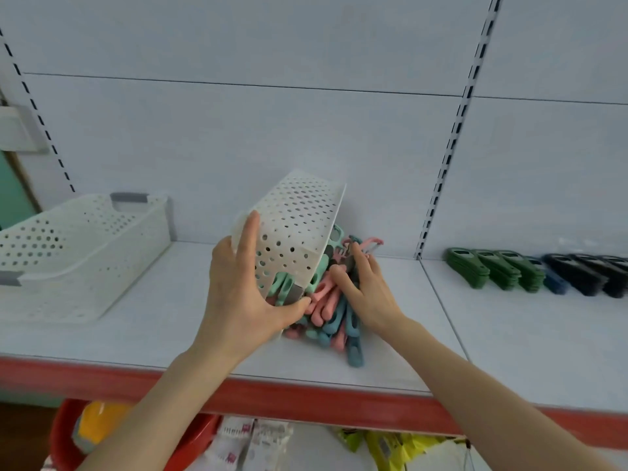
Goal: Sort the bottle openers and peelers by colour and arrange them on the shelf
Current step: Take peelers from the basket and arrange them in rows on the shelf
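My left hand: grip closed on tipped white perforated plastic basket, open mouth facing right-down. Heap of pink, mint and blue plastic peelers spilling onto white shelf beneath basket. My right hand: grip spread open, holding nothing, fingertips resting on heap. Handles lie mostly toward me; right hand nearer. Sorted green and dark bottle openers stand far right. Second white perforated basket left.
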Demonstrator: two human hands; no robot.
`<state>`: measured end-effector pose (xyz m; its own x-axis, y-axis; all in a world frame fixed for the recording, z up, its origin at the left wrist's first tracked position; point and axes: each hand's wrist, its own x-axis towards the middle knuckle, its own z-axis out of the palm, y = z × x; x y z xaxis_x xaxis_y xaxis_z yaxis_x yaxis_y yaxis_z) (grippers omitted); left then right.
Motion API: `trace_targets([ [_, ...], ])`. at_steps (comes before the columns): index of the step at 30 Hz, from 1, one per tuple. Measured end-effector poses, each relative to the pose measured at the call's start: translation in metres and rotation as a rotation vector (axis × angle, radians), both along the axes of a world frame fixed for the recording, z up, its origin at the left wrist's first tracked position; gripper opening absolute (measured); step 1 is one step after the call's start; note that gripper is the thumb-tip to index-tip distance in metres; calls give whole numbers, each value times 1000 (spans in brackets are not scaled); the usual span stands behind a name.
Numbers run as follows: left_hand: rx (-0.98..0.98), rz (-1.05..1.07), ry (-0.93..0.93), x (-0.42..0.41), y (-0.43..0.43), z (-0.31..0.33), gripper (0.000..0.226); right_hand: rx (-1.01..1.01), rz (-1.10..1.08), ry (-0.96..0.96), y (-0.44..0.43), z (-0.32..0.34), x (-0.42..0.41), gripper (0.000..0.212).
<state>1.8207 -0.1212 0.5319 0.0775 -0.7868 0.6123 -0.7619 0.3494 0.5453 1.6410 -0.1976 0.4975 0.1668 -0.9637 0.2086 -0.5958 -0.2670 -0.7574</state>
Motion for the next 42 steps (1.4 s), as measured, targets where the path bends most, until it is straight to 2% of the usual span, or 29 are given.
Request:
trace_targets([
  [12,-4,-77,46,-45,-6,-2,123,59,-33,21,2,8,-54,66],
  [18,-8,-83,-48,-40,-9,7,113,57,-15,45,1,12,-70,68],
  [21,-3,-59,-134,-34,-6,11,118,74,-5,58,1,11,-70,70],
  [25,-22,-49,-144,-36,-3,10,121,79,8,68,-1,12,-69,71],
  [30,-23,-91,-168,-41,0,13,114,73,15,68,-2,13,-68,70],
  [33,-13,-43,-107,-32,0,17,120,73,17,79,-3,13,-68,69],
  [36,-35,36,-80,-17,1,17,115,69,17,82,-2,13,-67,69],
  [42,-21,57,-39,-10,7,10,111,-7,46,126,-3,15,-57,70],
])
